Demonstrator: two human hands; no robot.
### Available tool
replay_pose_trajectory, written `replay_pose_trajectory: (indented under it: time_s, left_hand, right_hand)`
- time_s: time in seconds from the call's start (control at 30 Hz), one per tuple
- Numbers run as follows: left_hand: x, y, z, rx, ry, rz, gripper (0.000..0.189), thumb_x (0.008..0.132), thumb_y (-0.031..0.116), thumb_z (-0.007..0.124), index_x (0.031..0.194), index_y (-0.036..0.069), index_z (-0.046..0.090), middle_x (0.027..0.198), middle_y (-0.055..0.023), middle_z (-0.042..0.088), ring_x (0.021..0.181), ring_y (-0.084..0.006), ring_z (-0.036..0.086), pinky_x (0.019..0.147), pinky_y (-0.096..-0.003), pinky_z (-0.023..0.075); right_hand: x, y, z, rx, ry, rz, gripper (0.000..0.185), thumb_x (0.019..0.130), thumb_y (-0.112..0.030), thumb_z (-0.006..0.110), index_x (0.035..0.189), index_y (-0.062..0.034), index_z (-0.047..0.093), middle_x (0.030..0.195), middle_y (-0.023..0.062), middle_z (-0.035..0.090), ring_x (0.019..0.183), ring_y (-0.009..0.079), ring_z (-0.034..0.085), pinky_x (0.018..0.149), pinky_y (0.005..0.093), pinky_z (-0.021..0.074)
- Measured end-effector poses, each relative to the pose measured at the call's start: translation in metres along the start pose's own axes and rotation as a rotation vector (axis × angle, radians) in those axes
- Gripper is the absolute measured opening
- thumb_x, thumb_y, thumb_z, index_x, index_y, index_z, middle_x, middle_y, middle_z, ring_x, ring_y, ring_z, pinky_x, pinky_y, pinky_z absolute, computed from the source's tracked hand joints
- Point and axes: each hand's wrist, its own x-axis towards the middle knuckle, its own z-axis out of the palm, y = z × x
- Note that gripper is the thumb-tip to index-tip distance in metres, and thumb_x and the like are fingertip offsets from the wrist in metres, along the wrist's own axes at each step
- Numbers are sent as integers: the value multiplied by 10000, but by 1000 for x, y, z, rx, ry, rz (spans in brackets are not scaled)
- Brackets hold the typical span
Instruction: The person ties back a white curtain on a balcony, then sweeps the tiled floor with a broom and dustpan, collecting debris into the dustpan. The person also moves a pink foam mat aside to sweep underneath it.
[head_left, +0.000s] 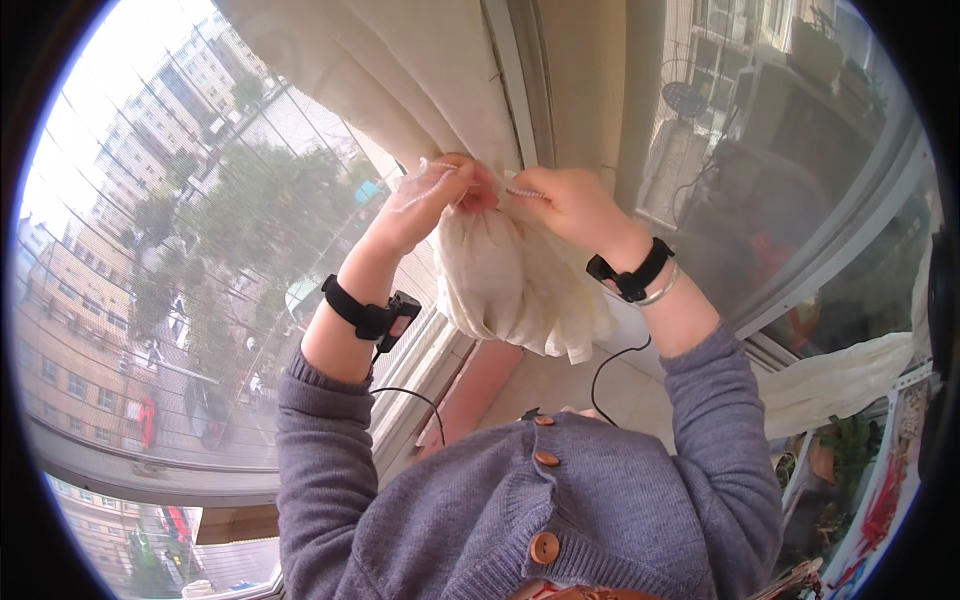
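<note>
A cream curtain (397, 82) hangs before me, bunched at the height of my hands. Its lower end (484, 277) puffs out beneath them in loose folds. My left hand (431, 199) grips the curtain at the gathered neck. A sheer strip with white beaded edging (431, 187) lies over the back of that hand and its fingers. Just to the right, my right hand (577, 210) pinches a short length of beaded cord (527, 193) between thumb and fingers. Whether both beaded pieces belong to one band cannot be seen, since my fingers hide the middle.
A screened window (225, 225) with bars outside fills the left side. To the right stands a glass door (750, 172). Another pale cloth (840, 379) hangs at right, above a shelf with plants (844, 442). Black cables (600, 367) run from the wrist devices.
</note>
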Motion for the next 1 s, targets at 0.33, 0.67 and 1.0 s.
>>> replay_pose_trajectory:
  time_s: [0.33,0.67,1.0]
  left_hand:
    - [-14,-3,3,114,164,-78,155,794,111,648,885,-13,666,854,-99,673,794,-155,626,714,-284,501]
    - [-19,10,16,1418,376,1090,229,587,96,617,815,90,624,883,-46,644,772,-208,627,615,-328,514]
    - [-14,1,14,1300,617,960,182,606,109,701,778,161,670,845,28,639,767,-184,595,641,-318,495]
  right_hand:
    - [-23,-21,4,-70,-35,-321,200,839,-166,612,1020,-81,630,934,77,617,845,293,595,676,385,477]
    - [33,-20,21,428,10,-304,323,838,3,524,1159,-13,558,1160,152,582,1051,269,581,901,324,463]
    - [52,9,5,14,29,-417,118,818,-106,567,880,-11,599,923,128,607,862,320,572,758,386,471]
